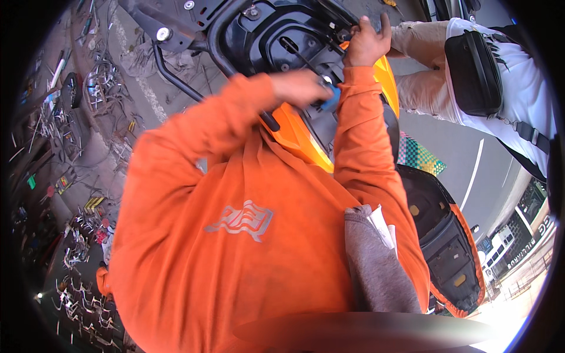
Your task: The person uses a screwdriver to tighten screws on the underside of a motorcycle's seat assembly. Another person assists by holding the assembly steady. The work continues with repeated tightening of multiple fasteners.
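Observation:
In front of me is a motorbike's rear section, with a black tube frame [220, 38] and yellow-orange side panels [300, 138]; its seat is off, so the black inner tray [268, 41] shows. My left hand [303, 88], smeared by motion, reaches across the near panel. Its fingers are closed on a blue-handled tool [331, 99], whose working end I cannot make out. Over the far side, my right hand [368, 44] is at the black rail beside the far panel. Some of its fingers curl round the rail, while others point upward.
A person with a black shoulder bag [475, 73] stands close on the right. A loose seat [447, 253], underside showing, lies at the lower right by a green-yellow checked woven sheet [419, 154]. Many metal parts and tools [106, 82] are strewn over the ground at left.

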Tool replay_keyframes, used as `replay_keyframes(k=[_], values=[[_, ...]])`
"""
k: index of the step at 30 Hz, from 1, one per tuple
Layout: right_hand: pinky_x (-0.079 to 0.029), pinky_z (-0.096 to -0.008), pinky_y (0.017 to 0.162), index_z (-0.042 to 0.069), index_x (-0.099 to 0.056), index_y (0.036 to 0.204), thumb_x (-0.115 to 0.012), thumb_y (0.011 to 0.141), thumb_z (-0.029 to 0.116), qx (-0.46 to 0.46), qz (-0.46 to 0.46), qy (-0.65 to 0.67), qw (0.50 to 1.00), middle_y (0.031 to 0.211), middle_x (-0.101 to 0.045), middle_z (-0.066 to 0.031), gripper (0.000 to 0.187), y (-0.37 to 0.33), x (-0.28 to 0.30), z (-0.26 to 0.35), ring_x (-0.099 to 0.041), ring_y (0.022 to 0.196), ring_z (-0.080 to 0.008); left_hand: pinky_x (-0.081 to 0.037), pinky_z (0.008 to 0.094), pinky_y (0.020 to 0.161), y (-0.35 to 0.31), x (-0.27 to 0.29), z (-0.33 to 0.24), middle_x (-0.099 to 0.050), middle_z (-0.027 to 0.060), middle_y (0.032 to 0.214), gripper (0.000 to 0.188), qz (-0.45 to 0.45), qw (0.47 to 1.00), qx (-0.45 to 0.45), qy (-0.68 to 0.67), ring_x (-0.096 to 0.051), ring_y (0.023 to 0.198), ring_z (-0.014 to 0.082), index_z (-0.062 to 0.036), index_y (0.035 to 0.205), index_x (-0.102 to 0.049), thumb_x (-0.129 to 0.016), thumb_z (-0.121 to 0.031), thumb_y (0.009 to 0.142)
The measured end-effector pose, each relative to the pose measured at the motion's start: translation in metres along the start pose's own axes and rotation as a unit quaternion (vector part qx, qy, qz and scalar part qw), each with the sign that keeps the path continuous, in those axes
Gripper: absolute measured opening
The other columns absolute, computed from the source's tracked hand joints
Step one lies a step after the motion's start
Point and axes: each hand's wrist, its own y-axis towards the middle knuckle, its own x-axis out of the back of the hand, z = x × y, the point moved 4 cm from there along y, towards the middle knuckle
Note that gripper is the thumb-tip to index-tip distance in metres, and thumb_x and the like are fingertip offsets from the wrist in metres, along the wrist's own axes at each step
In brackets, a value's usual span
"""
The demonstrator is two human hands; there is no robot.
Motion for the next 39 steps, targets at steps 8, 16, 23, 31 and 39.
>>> replay_keyframes(k=[8, 16, 23, 31, 39], values=[[-0.043, -0.0221, 0.060, -0.002, -0.046, 0.126, -0.066, 0.086, -0.006, 0.146, -0.203, -0.008, 0.968, 0.076, -0.052, -0.0010, 0.045, -0.006, -0.009, -0.014, -0.048, 0.062, -0.0086, -0.050, 0.0329, 0.045, -0.022, 0.098, -0.021, -0.058, 0.0086, 0.070, 0.050, -0.132, 0.937, 0.008, 0.325, -0.058, 0.051, 0.0194, 0.0048, 0.105, -0.061, -0.052, -0.044, 0.100], [-0.041, -0.0232, 0.057, 0.004, -0.056, 0.100, -0.068, 0.088, 0.003, 0.017, 0.062, 0.041, 0.997, 0.066, -0.047, 0.0033, 0.017, 0.011, -0.012, 0.037, -0.045, 0.057, -0.0073, -0.052, 0.0310, 0.066, -0.045, -0.007, -0.010, -0.065, 0.0047, 0.077, 0.029, -0.144, 0.965, -0.215, 0.047, -0.062, 0.070, 0.0133, -0.0001, 0.102, -0.060, -0.047, -0.026, 0.104], [-0.043, -0.0272, 0.059, 0.006, -0.055, 0.088, -0.063, 0.095, 0.017, -0.072, 0.272, 0.025, 0.959, 0.062, -0.046, 0.0012, 0.016, 0.034, 0.032, 0.004, -0.044, 0.054, -0.0108, -0.056, 0.0321, 0.070, 0.081, -0.071, -0.030, -0.069, 0.0099, 0.096, 0.033, -0.073, 0.981, -0.162, -0.075, -0.070, 0.077, 0.0176, 0.0028, 0.114, -0.062, -0.052, -0.026, 0.102], [-0.041, -0.0221, 0.057, 0.001, -0.063, 0.091, -0.069, 0.092, 0.016, -0.074, 0.375, -0.059, 0.922, 0.073, -0.062, -0.0012, 0.016, 0.032, 0.035, -0.004, -0.052, 0.062, -0.0063, -0.057, 0.0310, 0.075, 0.120, -0.083, -0.019, -0.069, 0.0100, 0.108, 0.038, -0.078, 0.965, -0.151, -0.199, -0.072, 0.092, 0.0190, 0.0004, 0.123, -0.060, -0.056, -0.030, 0.101], [-0.041, -0.0249, 0.056, 0.001, -0.064, 0.086, -0.070, 0.093, 0.019, -0.100, 0.617, -0.222, 0.749, 0.067, -0.057, 0.0029, 0.020, 0.033, 0.002, 0.030, -0.048, 0.064, -0.0045, -0.056, 0.0347, 0.086, 0.182, -0.095, -0.061, -0.064, 0.0080, 0.123, 0.038, -0.107, 0.916, -0.187, -0.338, -0.063, 0.110, 0.0186, -0.0041, 0.130, -0.055, -0.059, -0.025, 0.098]])
